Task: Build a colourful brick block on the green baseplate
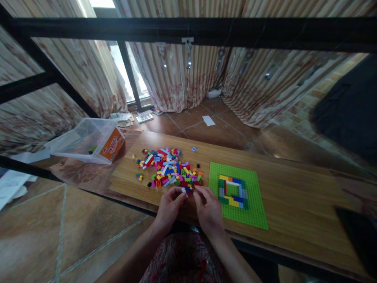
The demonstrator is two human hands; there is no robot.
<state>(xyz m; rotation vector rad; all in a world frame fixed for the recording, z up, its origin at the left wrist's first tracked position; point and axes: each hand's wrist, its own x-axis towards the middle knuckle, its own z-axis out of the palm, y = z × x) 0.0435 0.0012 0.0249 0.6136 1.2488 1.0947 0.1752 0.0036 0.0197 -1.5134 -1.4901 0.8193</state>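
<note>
My left hand (pixel 171 204) is closed, with a small white toy brick (pixel 184 190) pinched between thumb and fingertips. Beside it, at the near edge of a heap of mixed toy bricks (pixel 169 167), my right hand (pixel 208 206) has its fingers bent and a little apart, with nothing visible held in them. To its right lies a green baseplate (pixel 256 188). A square ring of coloured bricks (pixel 220 192) is built on the plate, with green showing in its middle.
All this lies on a long wooden board (pixel 297 196). One light-blue piece (pixel 193 149) sits apart near the far edge. A clear plastic box (pixel 85 153) with an orange label stands at the left. A dark flat object (pixel 353 232) is at the right, and a black bar (pixel 188 29) crosses above.
</note>
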